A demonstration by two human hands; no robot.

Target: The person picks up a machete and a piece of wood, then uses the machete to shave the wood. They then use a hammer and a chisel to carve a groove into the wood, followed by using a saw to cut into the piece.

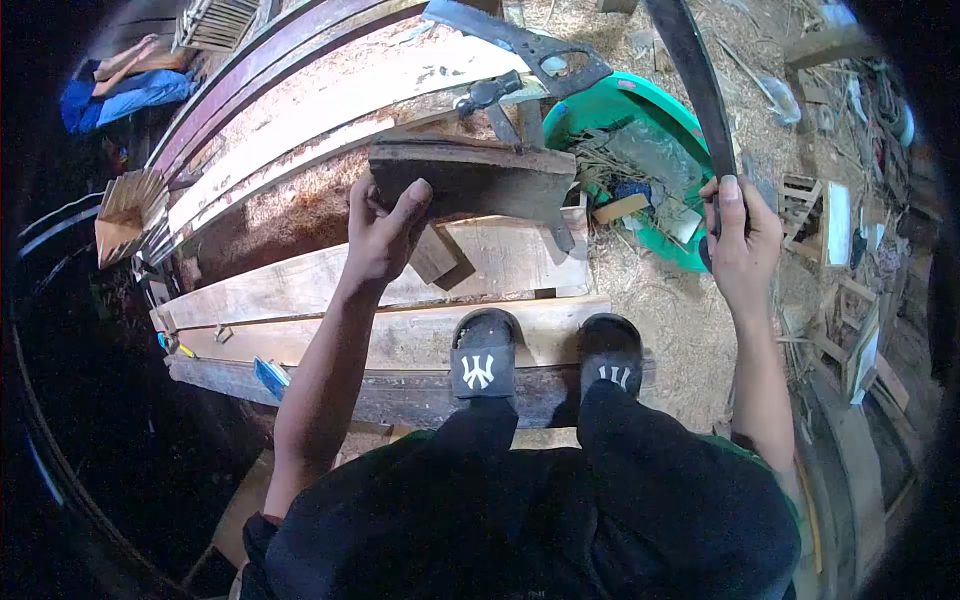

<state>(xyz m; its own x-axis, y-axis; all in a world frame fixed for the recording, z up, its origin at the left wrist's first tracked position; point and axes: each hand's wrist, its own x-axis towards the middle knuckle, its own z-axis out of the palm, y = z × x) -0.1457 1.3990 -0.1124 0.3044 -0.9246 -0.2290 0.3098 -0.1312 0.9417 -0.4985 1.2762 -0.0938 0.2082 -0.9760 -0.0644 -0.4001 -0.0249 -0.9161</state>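
Observation:
My left hand is closed on the left end of a short, dark-faced piece of wood, thumb on its near face. The piece is held out above the planks. My right hand pinches the lower end of a long, dark, narrow strip, with the thumb on top; the strip runs up out of view. Just beyond the wood lie a hammer and a handsaw. A small wood block rests on the pale plank below my left hand.
A green basin with wood scraps and plastic stands between my hands, farther out. My sandalled feet rest on long planks. Wooden frames lie at right on the shavings-covered ground. Another person is at upper left, near more boards.

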